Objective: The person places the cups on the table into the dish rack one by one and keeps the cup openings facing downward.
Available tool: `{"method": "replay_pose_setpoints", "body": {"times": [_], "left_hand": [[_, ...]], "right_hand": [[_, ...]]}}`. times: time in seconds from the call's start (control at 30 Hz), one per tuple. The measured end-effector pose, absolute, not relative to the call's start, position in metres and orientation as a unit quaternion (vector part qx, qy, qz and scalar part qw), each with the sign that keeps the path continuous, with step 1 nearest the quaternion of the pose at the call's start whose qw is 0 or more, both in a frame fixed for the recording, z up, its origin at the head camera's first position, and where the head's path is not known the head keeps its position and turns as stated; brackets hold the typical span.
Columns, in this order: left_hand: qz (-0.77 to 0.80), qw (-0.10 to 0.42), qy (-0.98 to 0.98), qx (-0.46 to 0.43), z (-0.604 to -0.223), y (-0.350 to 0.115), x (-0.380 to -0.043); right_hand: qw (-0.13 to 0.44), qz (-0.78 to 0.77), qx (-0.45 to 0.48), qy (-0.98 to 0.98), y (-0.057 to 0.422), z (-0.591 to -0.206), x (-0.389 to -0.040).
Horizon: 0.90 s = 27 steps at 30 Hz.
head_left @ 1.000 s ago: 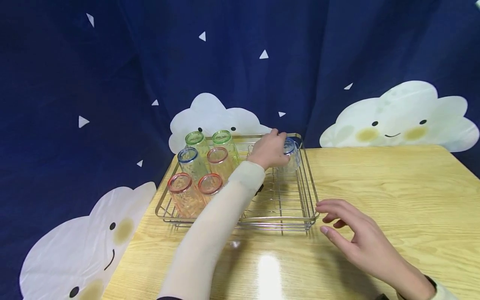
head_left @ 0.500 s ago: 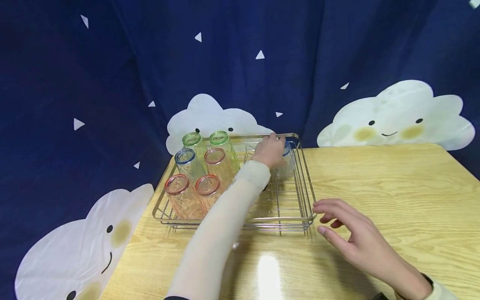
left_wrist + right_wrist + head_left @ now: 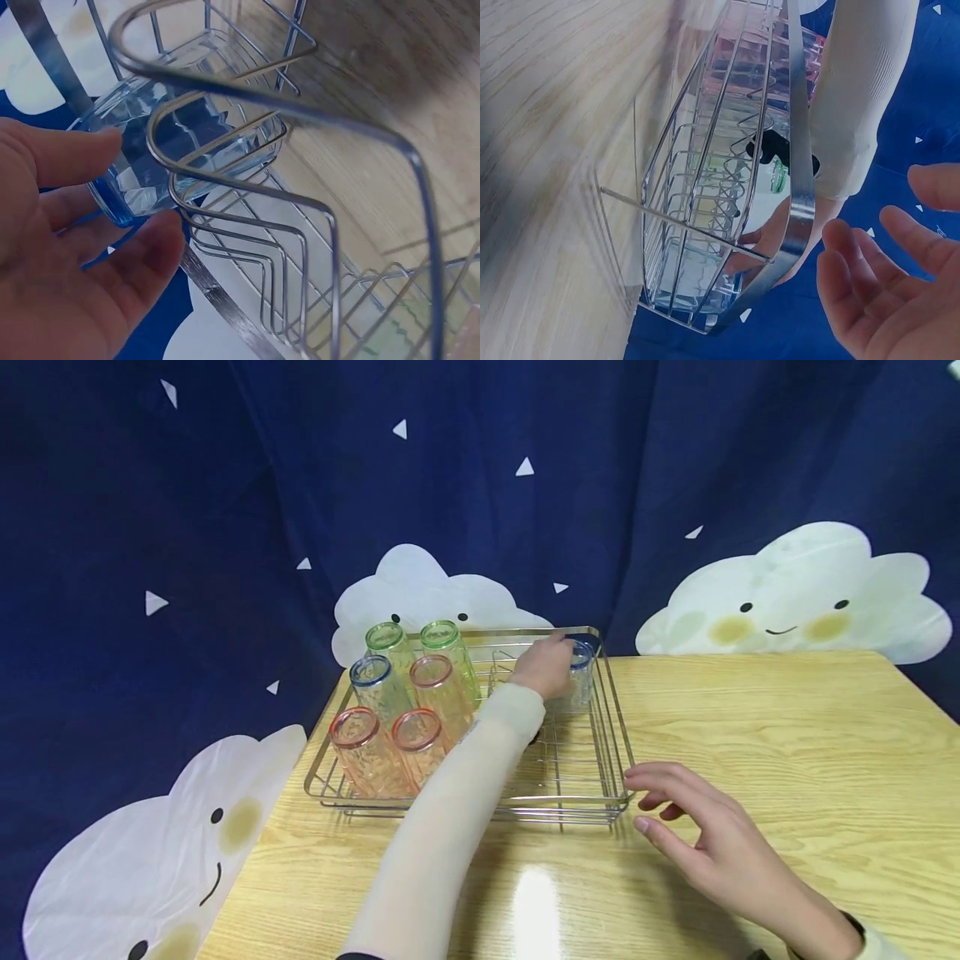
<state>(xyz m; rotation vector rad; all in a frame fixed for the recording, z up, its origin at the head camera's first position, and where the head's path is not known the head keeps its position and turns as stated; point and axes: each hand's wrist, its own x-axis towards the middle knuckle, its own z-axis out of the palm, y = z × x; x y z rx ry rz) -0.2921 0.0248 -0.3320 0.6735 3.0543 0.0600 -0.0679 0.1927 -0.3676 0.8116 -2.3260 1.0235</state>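
Note:
In the head view my left hand (image 3: 546, 667) reaches over a wire rack (image 3: 525, 798) to a clear, blue-rimmed glass (image 3: 581, 681) standing upside down at its back right. The left wrist view shows the thumb on one side of this glass (image 3: 191, 131) and fingers around its blue base end. Wire loops cross in front of the glass. Several more upturned glasses, such as a red-rimmed one (image 3: 369, 752) and a green one (image 3: 453, 656), fill the rack's left side. My right hand (image 3: 708, 835), loosely bent and holding nothing, is by the rack's front right corner.
The rack stands on a light wooden table (image 3: 787, 727). Behind and to the left hangs a dark blue curtain (image 3: 450, 460) with white clouds. A black piece (image 3: 769, 146) sits among the rack's wires, partly behind my left sleeve.
My left hand has drawn slightly lower, and its spread fingers no longer show above the glass. The glass has shifted slightly within the rack's corner. My right hand stays almost still.

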Motion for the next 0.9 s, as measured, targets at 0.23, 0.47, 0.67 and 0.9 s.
{"method": "replay_pose_setpoints", "body": {"times": [0.23, 0.47, 0.67, 0.9], "left_hand": [[0.015, 0.048, 0.979, 0.197, -0.334, 0.02, -0.29], [0.028, 0.063, 0.981, 0.179, -0.334, 0.019, -0.288], [0.03, 0.035, 0.979, 0.201, -0.318, 0.014, -0.282], [0.041, -0.022, 0.969, 0.243, -0.285, 0.005, -0.249]], "right_hand": [[0.228, 0.36, 0.308, -0.85, 0.193, -0.364, -0.072], [0.219, 0.349, 0.313, -0.856, 0.196, -0.36, -0.075], [0.211, 0.313, 0.324, -0.867, 0.201, -0.354, -0.077], [0.182, 0.212, 0.33, -0.902, 0.213, -0.339, -0.082]]}}
